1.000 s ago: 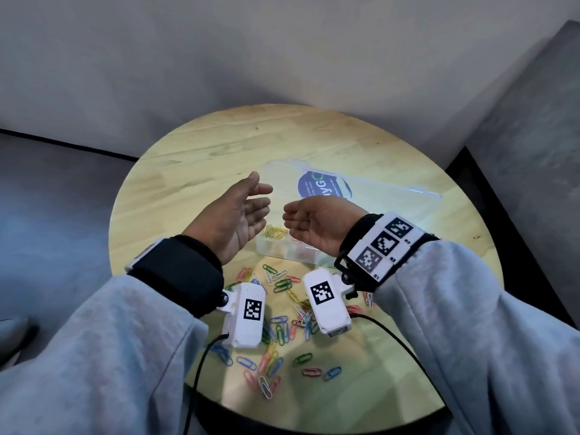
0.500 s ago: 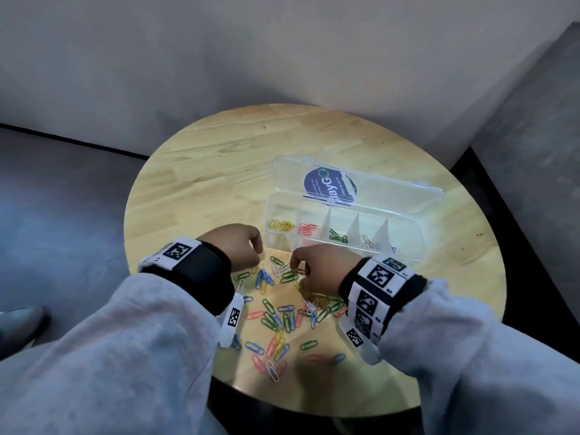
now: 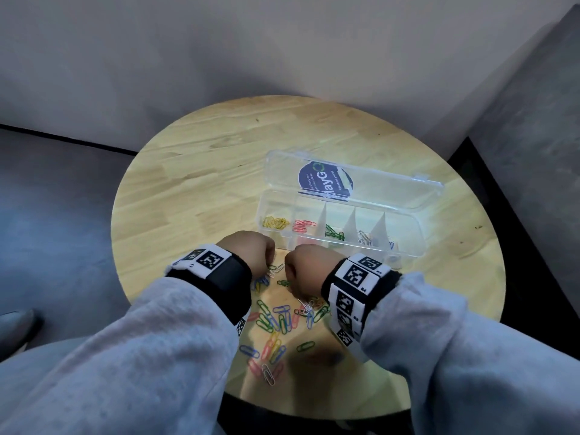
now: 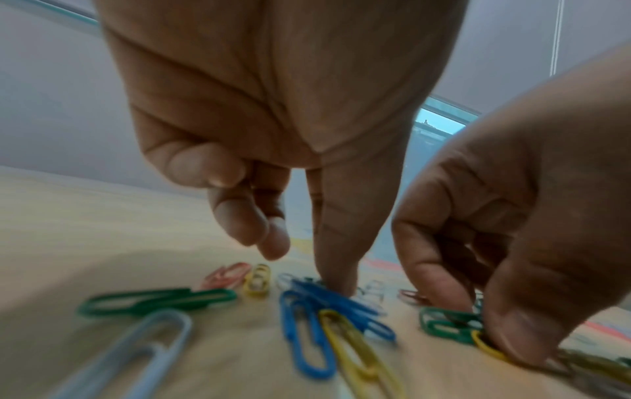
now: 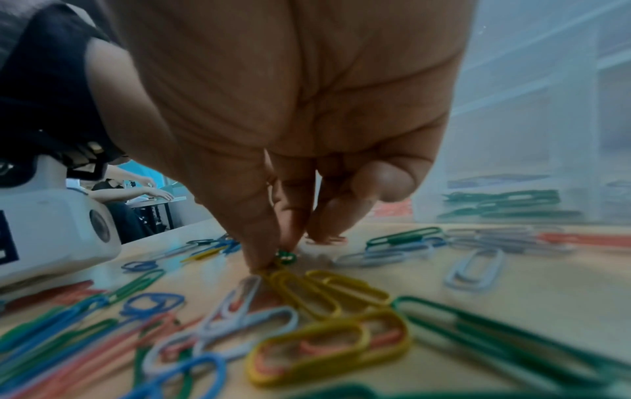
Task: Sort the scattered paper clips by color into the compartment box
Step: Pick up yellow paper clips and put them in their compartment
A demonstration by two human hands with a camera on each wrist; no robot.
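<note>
The clear compartment box point(image 3: 419, 229) lies open on the round wooden table point(image 3: 194, 189). Its sections hold yellow clips point(image 3: 275, 222), red clips point(image 3: 303, 226), green clips point(image 3: 334, 234), white ones and blue ones. Scattered clips point(image 3: 279, 321) of mixed colours lie in front of it. My left hand point(image 4: 304, 264) is down on the pile with its fingers curled and holding nothing; its thumb tip point(image 4: 336, 283) presses a blue clip point(image 4: 341, 299). My right hand point(image 5: 276, 251) pinches a green clip point(image 5: 286, 256) between thumb and forefinger. Its thumb also touches a yellow clip point(image 5: 300, 291).
The box's lid point(image 3: 392, 189), with a blue round sticker, lies flat behind the box. Grey walls close the corner beyond the table. The table's near edge point(image 3: 314, 412) runs just below the clip pile. The left wrist camera housing point(image 5: 51, 232) sits beside my right hand.
Both hands came down from above the box's left end, turned over and dropped onto the clip pile. Since half a second ago they have moved closer together and their fingers have reached the clips.
</note>
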